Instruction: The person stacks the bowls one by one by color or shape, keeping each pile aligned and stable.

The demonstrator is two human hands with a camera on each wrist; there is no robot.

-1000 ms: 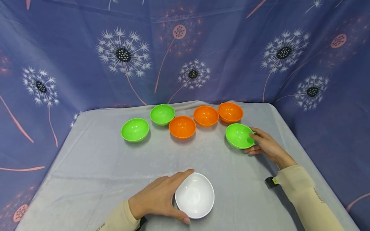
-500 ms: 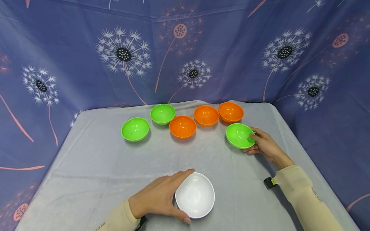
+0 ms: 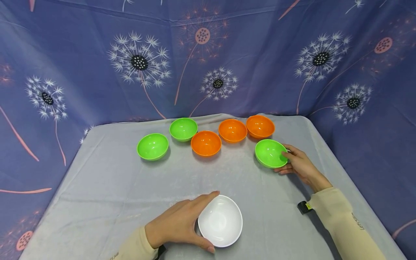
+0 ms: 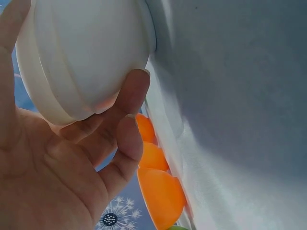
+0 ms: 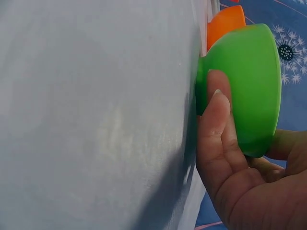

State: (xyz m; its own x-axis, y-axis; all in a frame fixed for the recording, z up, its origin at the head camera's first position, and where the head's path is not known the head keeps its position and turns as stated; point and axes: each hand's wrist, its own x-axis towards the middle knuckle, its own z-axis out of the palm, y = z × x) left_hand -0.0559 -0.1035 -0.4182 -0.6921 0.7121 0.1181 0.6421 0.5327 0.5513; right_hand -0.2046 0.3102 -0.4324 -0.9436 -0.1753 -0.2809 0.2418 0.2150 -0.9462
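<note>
In the head view, a white bowl (image 3: 221, 222) stands upright near the front of the table. My left hand (image 3: 182, 222) holds it from the left, thumb at the near side and fingers at the far side; the left wrist view shows fingertips against the bowl's outer wall (image 4: 96, 52). Farther back on the right, my right hand (image 3: 300, 164) grips a green bowl (image 3: 269, 153) by its right edge. The thumb lies over the rim inside, and the other fingers (image 5: 216, 120) are under its outer side. The green bowl's base touches or nearly touches the cloth.
Two more green bowls (image 3: 152, 147) (image 3: 183, 129) stand at the back left. Three orange bowls (image 3: 206, 143) (image 3: 232, 130) (image 3: 260, 126) stand along the back middle and right. A grey cloth (image 3: 130, 195) covers the table, and patterned blue drapes (image 3: 260, 72) rise behind and beside it.
</note>
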